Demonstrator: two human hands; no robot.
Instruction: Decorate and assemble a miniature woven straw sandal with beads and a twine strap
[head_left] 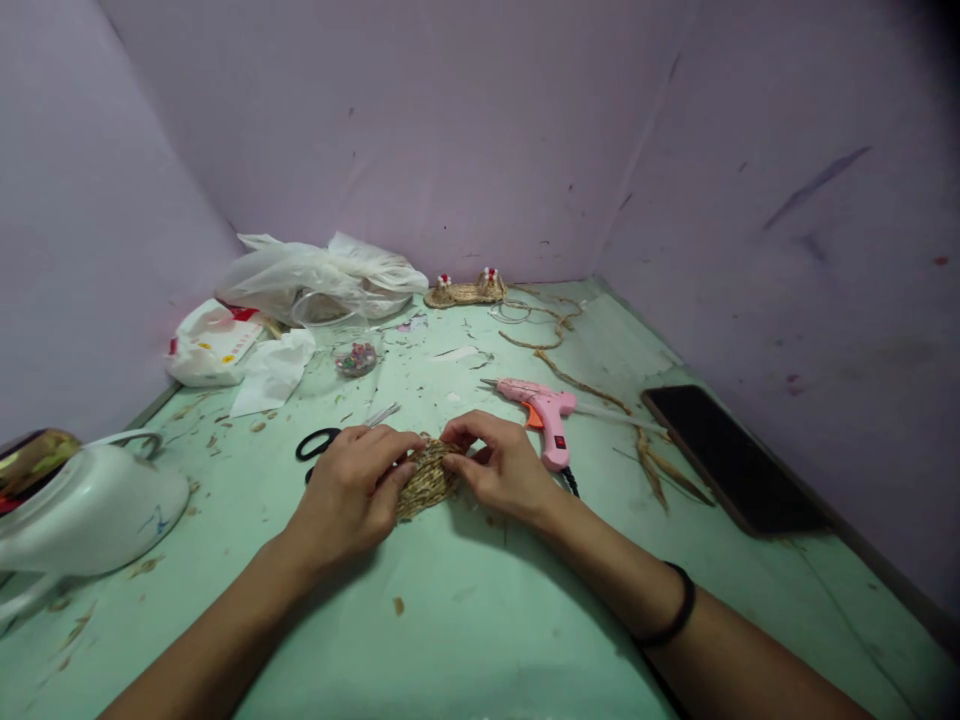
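Observation:
Between my hands is a woven piece of twisted, straw-coloured plant cord [429,482], held just over the green tabletop. My left hand [356,485] grips its left side, thumb and fingers closed on the edge. On the upper right edge, my right hand [499,462] pinches the same piece between thumb and fingers. Black-handled scissors [318,443] lie partly hidden behind my left hand. Just beyond my right hand rests a pink glue gun [541,405] with an orange trigger, its nozzle pointing left and a clear glue stick [619,415] out of its back.
A phone [731,455] lies at the right beside dry strips [656,470]. At the left stands a white watering can [97,505]. Plastic bags [322,275], a tub of beads [356,358], a pair of small woven slippers [465,292] and loose cord [555,335] lie farther back.

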